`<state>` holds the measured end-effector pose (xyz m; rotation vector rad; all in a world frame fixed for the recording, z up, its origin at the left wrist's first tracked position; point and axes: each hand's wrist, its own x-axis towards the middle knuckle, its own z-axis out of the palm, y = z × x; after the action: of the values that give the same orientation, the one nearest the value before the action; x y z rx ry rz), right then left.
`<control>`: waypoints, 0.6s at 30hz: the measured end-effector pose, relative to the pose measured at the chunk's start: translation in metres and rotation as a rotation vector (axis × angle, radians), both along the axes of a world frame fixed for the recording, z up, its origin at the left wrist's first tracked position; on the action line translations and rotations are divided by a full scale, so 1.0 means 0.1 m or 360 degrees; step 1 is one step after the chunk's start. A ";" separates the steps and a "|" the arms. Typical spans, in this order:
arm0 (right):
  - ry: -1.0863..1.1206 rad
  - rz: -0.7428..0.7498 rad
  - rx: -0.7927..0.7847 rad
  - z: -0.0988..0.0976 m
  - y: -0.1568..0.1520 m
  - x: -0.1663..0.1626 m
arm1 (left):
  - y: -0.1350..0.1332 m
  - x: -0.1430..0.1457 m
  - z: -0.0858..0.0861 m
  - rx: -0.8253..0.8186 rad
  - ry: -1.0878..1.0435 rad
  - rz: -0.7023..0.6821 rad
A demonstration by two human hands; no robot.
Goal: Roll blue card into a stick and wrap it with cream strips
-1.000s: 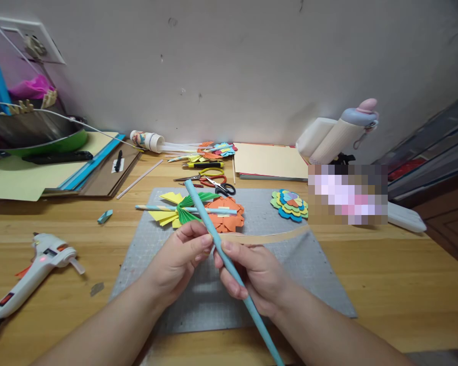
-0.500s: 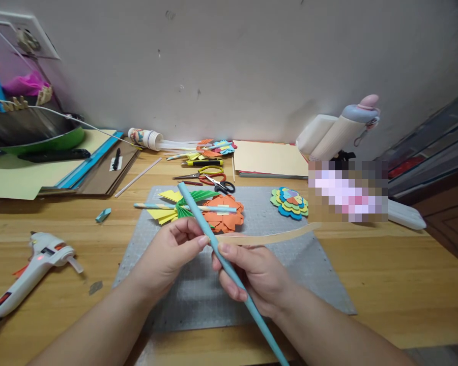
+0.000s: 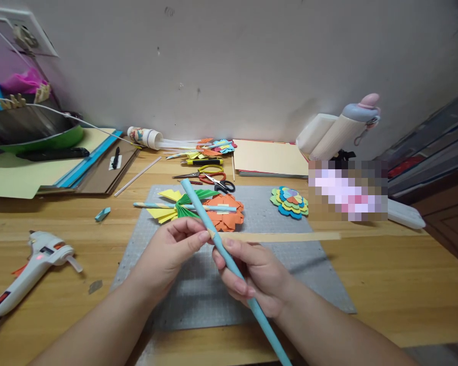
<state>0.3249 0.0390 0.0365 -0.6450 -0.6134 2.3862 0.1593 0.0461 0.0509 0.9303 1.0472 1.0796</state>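
I see the left hand (image 3: 177,249) pinching the blue stick (image 3: 229,260) where a tan strip (image 3: 286,237) wraps it; the right hand (image 3: 261,272) curls its fingers round it (an orange flower (image 3: 229,221) lies behind).

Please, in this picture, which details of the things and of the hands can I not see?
In the head view:
Blue paper stick: lower end, cut off by the bottom edge.
Tan strip: part behind the stick, hidden by the stick.
What the left hand pinches: hidden by its own thumb.
Glue gun: display, too small to read.
Mosaic patch: the thing beneath, blurred.
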 end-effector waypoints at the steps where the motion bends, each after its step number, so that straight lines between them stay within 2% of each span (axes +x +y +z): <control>1: 0.0020 0.0023 -0.0011 0.00 0.00 0.00 | 0.00 0.00 0.00 0.0001 -0.0004 -0.0001; 3: 0.0011 0.0014 0.0013 0.01 0.00 0.00 | 0.00 0.00 0.00 0.0003 0.0015 0.0007; 7: -0.0154 -0.0161 0.0140 0.03 -0.02 -0.02 | 0.00 -0.02 -0.03 0.0030 0.0121 0.0041; 11: -0.0352 -0.0325 0.0252 0.03 -0.04 -0.05 | 0.00 -0.04 -0.03 0.0178 0.0362 0.0025; 14: -0.0459 -0.0445 0.0310 0.03 -0.06 -0.07 | -0.02 -0.05 -0.01 0.0546 0.0643 0.0150; 18: -0.0422 -0.0437 0.0252 0.04 -0.05 -0.06 | -0.08 -0.06 0.01 0.1317 0.1169 0.0385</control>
<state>0.3194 0.0335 0.0406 -0.9204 -0.7632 1.9927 0.1532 0.0379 0.0520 2.0080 1.3373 1.4532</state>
